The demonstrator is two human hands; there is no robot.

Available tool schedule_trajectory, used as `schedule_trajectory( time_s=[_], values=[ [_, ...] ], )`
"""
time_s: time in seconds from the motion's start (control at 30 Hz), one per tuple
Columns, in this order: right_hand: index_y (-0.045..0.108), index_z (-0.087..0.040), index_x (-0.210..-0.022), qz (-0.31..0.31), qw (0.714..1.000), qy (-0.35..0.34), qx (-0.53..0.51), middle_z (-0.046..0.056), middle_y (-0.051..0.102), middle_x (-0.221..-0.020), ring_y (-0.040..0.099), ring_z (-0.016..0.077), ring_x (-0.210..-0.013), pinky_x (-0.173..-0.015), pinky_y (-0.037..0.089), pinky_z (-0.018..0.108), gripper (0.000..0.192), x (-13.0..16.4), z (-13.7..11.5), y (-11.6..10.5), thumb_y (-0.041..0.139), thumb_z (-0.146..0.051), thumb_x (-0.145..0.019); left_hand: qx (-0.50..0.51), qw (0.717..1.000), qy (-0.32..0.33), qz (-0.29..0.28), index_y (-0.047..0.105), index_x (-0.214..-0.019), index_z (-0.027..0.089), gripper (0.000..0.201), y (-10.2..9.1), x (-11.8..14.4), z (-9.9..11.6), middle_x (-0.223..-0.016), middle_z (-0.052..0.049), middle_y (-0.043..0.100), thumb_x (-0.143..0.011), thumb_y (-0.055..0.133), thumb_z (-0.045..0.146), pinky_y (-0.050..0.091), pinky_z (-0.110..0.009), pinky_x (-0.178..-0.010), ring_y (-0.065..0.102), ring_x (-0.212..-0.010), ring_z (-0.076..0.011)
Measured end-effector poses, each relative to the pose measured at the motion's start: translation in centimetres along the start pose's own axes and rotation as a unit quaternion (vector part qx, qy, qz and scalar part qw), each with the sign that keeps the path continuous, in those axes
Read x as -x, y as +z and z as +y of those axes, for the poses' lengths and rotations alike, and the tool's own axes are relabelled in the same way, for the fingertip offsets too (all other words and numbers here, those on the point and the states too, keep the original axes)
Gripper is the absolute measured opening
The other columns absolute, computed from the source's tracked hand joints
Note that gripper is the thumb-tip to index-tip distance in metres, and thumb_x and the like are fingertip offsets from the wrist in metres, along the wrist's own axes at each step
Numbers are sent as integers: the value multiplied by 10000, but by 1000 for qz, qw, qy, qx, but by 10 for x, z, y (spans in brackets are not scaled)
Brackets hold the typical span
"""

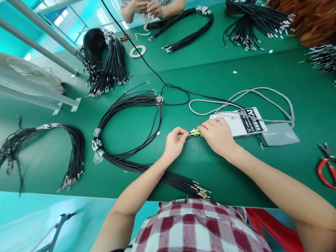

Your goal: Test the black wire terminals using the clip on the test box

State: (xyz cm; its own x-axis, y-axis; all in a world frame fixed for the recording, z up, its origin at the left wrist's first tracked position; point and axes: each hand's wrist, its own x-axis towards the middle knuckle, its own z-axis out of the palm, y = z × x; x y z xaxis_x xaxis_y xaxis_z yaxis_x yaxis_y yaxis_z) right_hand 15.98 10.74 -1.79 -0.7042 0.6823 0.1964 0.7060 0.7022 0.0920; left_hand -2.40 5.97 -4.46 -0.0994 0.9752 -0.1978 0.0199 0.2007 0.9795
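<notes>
Green matting covers the worktop [210,70] from edge to edge, with a pale floor showing at the lower left of the frame; near the centre the left hand [174,143] is pinched closed, thumb and forefinger nipping one end of a small yellow-green piece [195,132]; the right hand [217,136] meets it from the other side, fingers curled down and closed on the same piece (what exactly the piece is cannot be told, it is too small). Just beyond the right hand lies a white box with a black label [240,122], touching the hand's knuckles; a grey pedal [279,134] sits beside the box, and a looped grey cord [244,96] runs above both. Left of centre a big loop of black wires [126,129] is taped together at one side, its bare ends fanned out near the checked shirt [199,227] at the bottom edge; another bundle [65,154] lies at far left, a thicker one [105,63] at upper left. A roll of tape [137,51] lies at upper centre; red-handled cutters [325,168] rest at the right edge; at the top a second person's hands [147,7] work over more wires.
</notes>
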Motion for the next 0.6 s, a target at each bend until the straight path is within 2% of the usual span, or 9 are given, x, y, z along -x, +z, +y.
schedule_trajectory(
  time_s=[0.13, 0.3, 0.6],
  values=[
    [676, -186, -826, -6, 1000, -2, 0, 35, 690, -798, 571, 214, -856, -854, 267, 391, 196, -4, 3, 4, 530, -83, -907, -52, 998, 22, 24, 565, -761, 171, 171, 3, -6, -5, -566, 50, 480, -831, 652, 301, 253, -208, -458, 359, -453, -62],
    [674, -189, -816, -12, 1000, 3, -13, 35, 692, -797, 563, 209, -842, -860, 262, 392, 211, -5, 3, 2, 520, -69, -895, -99, 994, 33, 22, 556, -761, 175, 139, 5, -9, -6, -558, 50, 477, -862, 598, 263, 238, -217, -452, 366, -452, -74],
    [686, -206, -832, -2, 1000, 5, -19, 29, 688, -788, 528, 200, -813, -908, 244, 405, 233, -5, 4, 1, 499, -96, -918, -107, 993, 36, 24, 553, -766, 178, 126, 5, -8, -6, -569, 54, 485, -861, 594, 251, 236, -217, -457, 374, -454, -77]
  ],
)
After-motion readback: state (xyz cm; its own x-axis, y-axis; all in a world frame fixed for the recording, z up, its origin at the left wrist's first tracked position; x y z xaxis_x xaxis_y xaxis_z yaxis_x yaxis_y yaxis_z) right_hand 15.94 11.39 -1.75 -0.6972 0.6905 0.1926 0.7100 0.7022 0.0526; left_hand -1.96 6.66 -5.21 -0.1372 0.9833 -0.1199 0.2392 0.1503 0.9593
